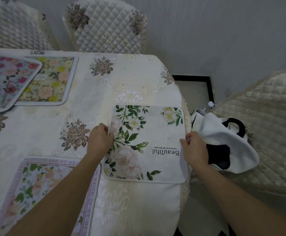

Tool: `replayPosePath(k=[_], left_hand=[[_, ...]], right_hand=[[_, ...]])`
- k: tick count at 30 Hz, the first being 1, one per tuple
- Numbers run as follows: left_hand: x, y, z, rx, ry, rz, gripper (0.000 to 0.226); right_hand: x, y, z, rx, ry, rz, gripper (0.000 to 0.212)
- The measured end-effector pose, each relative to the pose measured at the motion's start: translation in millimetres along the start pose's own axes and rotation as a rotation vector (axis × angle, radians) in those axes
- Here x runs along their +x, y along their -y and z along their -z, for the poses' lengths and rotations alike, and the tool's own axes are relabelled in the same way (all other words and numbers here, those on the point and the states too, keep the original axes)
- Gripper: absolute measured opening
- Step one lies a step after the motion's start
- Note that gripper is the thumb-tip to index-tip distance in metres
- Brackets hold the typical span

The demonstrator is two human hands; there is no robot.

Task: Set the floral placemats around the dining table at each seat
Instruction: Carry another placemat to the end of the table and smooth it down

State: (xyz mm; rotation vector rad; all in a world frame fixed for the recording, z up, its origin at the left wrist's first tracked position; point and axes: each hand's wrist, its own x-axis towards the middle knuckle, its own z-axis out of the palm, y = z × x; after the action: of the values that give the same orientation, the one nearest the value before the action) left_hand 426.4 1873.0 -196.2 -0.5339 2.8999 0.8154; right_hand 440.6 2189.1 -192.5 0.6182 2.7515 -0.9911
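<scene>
A white placemat printed with green leaves, pale flowers and the word "Beautiful" lies flat at the table's right end. My left hand pinches its left edge and my right hand pinches its right edge, at the table's rim. A pink-bordered floral placemat lies at the near left, partly under my left forearm. At the far left, a blue placemat with red and pink flowers overlaps a yellow-flowered placemat.
The table wears a cream embroidered cloth. Two quilted chairs stand along the far side, and another quilted chair at the right end holds a white and black bag. A wall runs behind.
</scene>
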Motion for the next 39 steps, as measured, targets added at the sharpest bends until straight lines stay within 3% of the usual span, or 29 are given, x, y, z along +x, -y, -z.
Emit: replayPosePath(k=[6, 10, 14, 16, 23, 28, 33, 39], left_hand=[[-5.9, 1.2, -2.3, 0.065, -0.049, -0.077, 0.020], [-18.1, -16.2, -13.8, 0.332, -0.130, -0.281, 0.043], [-25.5, -38.7, -50.5, 0.388, 0.088, -0.506, 0.061], [-26.9, -35.6, -64.8, 0.453, 0.106, -0.535, 0.061], [-17.3, -23.4, -64.7, 0.414, 0.017, -0.431, 0.068], [-17.4, -25.4, -63.0, 0.443, 0.058, -0.415, 0.069], [-21.9, -44.3, -40.0, 0.430, 0.183, -0.365, 0.071], [-69.0, -81.1, -1.8, 0.419, 0.099, -0.397, 0.066]], right_hand=[[1.6, -2.7, -2.3, -0.066, 0.006, 0.029, 0.019], [-0.4, 11.5, -13.5, -0.406, -0.212, 0.399, 0.039], [-10.2, 41.2, -56.8, -0.413, 0.028, 0.645, 0.057], [-13.9, 43.5, -75.1, -0.471, 0.082, 0.669, 0.061], [-0.4, 15.0, -66.2, -0.525, -0.013, 0.559, 0.079], [2.6, 6.2, -54.7, -0.546, 0.039, 0.543, 0.080], [3.9, 22.5, -29.6, -0.571, 0.224, 0.557, 0.081], [-26.4, 37.9, 25.3, -0.595, 0.139, 0.643, 0.071]])
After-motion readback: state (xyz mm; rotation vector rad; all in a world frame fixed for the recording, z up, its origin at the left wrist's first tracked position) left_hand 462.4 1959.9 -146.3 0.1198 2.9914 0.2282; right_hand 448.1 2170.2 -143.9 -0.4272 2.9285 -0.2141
